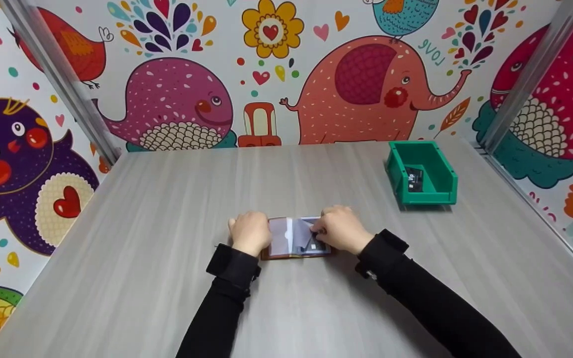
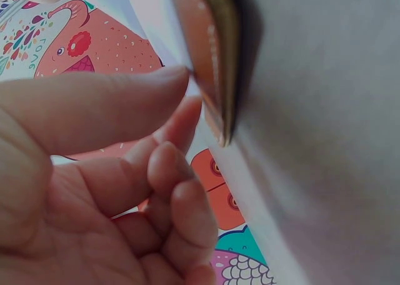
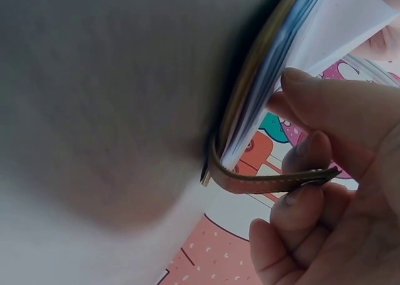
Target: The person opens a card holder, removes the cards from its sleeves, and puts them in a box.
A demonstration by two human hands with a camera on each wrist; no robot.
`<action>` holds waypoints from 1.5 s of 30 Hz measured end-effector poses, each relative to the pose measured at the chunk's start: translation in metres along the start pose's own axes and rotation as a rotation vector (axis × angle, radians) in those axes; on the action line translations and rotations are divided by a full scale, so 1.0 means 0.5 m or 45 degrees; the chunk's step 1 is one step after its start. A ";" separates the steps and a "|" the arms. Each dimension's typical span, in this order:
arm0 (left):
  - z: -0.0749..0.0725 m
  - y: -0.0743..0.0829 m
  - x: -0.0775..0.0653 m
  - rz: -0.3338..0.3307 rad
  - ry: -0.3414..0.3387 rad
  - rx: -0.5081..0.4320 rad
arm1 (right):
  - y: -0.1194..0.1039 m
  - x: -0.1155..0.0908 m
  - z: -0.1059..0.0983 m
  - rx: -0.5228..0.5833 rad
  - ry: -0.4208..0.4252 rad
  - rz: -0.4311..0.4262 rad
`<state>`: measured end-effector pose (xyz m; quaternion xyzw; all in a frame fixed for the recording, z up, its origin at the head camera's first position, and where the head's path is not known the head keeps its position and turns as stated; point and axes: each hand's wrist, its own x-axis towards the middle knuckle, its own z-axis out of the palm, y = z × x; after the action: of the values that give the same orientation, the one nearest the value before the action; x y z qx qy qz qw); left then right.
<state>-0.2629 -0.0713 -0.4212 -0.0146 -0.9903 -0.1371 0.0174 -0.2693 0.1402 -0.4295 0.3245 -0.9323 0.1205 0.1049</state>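
Observation:
A small brown leather card holder (image 1: pixel 279 238) lies open on the table, with clear plastic sleeve pages inside. My left hand (image 1: pixel 250 231) grips its left edge, thumb at the stitched leather cover (image 2: pixel 203 41) and the other fingers curled. On the other side my right hand (image 1: pixel 342 228) pinches a clear sleeve page (image 1: pixel 302 234) between thumb and forefinger, its corner lifted. Beneath that page shows a dark card (image 1: pixel 319 245). In the right wrist view, a leather strap (image 3: pixel 269 183) from the cover runs between the lower fingers of the right hand.
A green plastic bin (image 1: pixel 428 199) stands at the back right of the wood-grain table (image 1: pixel 167 199), with dark small items (image 1: pixel 414 179) inside. Printed cartoon panels wall the table at the back and both sides, with metal posts (image 1: pixel 62 74) at the corners.

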 end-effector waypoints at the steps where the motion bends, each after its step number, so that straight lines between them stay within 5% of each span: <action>1: 0.000 0.000 0.000 0.000 0.001 -0.001 | 0.000 0.000 0.001 0.003 0.002 -0.008; 26: 0.000 0.009 0.001 0.016 0.024 0.006 | -0.001 -0.002 0.001 0.054 0.028 -0.057; 45: -0.017 0.083 -0.053 0.366 0.306 -0.042 | 0.003 -0.004 0.005 0.053 0.073 -0.079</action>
<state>-0.2348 -0.0343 -0.4028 -0.1396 -0.9665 -0.1500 0.1547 -0.2690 0.1414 -0.4327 0.3519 -0.9156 0.1458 0.1285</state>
